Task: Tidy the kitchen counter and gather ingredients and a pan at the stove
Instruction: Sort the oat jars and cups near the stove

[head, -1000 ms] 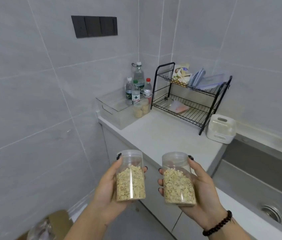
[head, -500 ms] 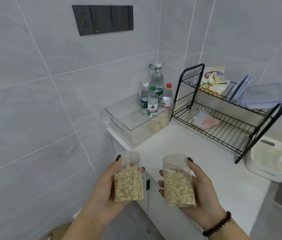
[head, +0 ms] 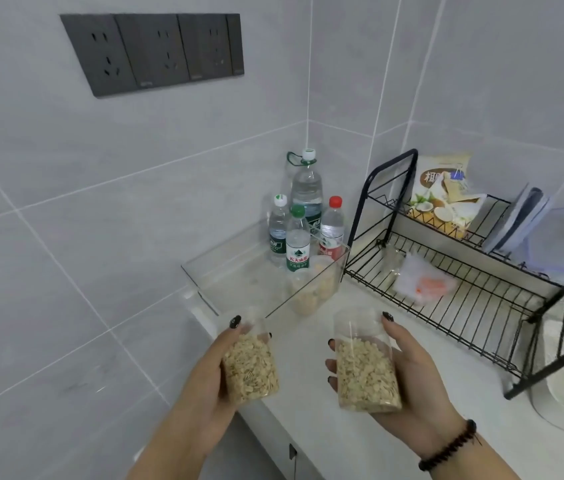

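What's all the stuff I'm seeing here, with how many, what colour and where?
oat jars: 2, clear with beige flakes, one in each hand
water bottles: 4, clear with white, green or red caps, in the bin
clear bin: 1, transparent, counter corner
dish rack: 1, black wire, right of the bin
snack bag: 1, cream and brown, rack's top shelf
wall sockets: 1 panel, dark grey, on the tiles
bracelet: 1, dark beads, right wrist
hands: left hand and right hand, each holding a jar

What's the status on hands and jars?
Left hand grips left oat jar; right hand grips right oat jar. Both upright, held above the counter edge. Clear bin with bottles ahead; nothing between.
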{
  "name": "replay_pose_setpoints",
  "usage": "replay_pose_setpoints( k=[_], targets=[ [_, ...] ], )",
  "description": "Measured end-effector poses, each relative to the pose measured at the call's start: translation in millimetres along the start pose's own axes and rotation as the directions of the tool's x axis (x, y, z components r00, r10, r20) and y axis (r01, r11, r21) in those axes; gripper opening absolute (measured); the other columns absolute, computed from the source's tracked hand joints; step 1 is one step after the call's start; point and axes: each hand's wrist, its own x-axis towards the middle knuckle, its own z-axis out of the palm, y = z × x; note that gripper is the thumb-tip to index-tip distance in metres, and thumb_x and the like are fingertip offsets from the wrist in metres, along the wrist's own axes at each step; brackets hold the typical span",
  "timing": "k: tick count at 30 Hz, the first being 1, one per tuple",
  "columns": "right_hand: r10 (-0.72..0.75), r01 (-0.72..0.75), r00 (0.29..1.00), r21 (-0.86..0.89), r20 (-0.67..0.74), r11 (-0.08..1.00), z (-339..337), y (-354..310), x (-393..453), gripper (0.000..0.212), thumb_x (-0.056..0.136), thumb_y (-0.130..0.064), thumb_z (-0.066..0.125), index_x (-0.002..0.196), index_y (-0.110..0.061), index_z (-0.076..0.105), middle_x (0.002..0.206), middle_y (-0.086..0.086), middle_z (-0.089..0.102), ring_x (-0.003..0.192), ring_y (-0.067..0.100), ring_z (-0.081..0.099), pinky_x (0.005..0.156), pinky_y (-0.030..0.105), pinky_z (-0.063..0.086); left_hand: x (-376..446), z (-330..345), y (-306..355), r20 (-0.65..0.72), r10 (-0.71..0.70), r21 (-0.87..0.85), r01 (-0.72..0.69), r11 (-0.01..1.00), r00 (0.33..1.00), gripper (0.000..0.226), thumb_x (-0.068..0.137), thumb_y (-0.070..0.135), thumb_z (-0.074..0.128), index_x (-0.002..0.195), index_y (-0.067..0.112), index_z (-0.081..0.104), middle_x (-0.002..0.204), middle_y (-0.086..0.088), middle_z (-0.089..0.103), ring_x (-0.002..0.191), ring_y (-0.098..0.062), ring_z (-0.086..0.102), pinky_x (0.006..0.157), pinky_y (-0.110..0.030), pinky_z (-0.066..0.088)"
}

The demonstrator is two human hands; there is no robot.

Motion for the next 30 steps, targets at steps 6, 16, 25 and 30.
replay_pose_setpoints(
  k=[6,16,25,30],
  targets=[
    [-0.067,0.07,0.994,0.041,-0.083,0.997,4,-10,48,0.056,0.075,-0.046,0.057,0.107,0.001,0.061,0.091,0.02,0.066,0.071,0.035,0.064,0.073,0.042,0.051,85,3,38,0.075,0.041,0.111,-0.049,0.993,0.996,0.059,0.065,0.031,0.08,0.116,0.008,0.063,0.113,-0.015,0.07,0.106,-0.029,0.066,0.082,-0.047,0.055],
    [-0.206,0.23,0.964,0.14,-0.166,0.963,25,-22,119,0.095,0.029,-0.039,0.093,0.11,0.001,0.064,0.096,0.024,0.066,0.076,0.039,0.066,0.071,0.045,0.055,227,10,79,0.204,0.165,0.779,-0.263,0.569,0.965,0.062,0.059,0.022,0.09,0.108,0.024,0.051,0.1,0.008,0.063,0.089,-0.007,0.061,0.067,-0.022,0.047],
    [-0.284,0.374,0.889,0.213,-0.359,0.903,30,-2,134,0.104,0.031,-0.04,0.093,0.119,0.003,0.06,0.097,0.024,0.065,0.075,0.04,0.065,0.072,0.046,0.055,303,-1,56,0.35,-0.107,0.937,-0.348,0.033,0.931,0.068,0.039,0.045,0.082,0.099,0.028,0.054,0.1,0.009,0.057,0.086,-0.008,0.059,0.064,-0.023,0.047],
    [-0.281,0.401,0.858,0.219,-0.429,0.89,38,10,136,0.108,0.031,-0.042,0.093,0.123,0.003,0.058,0.094,0.023,0.065,0.074,0.039,0.065,0.073,0.046,0.053,328,8,64,0.33,-0.112,0.942,-0.334,-0.025,0.937,0.067,0.047,0.036,0.085,0.105,0.023,0.055,0.1,0.005,0.062,0.087,-0.015,0.062,0.062,-0.024,0.045]
  ],
)
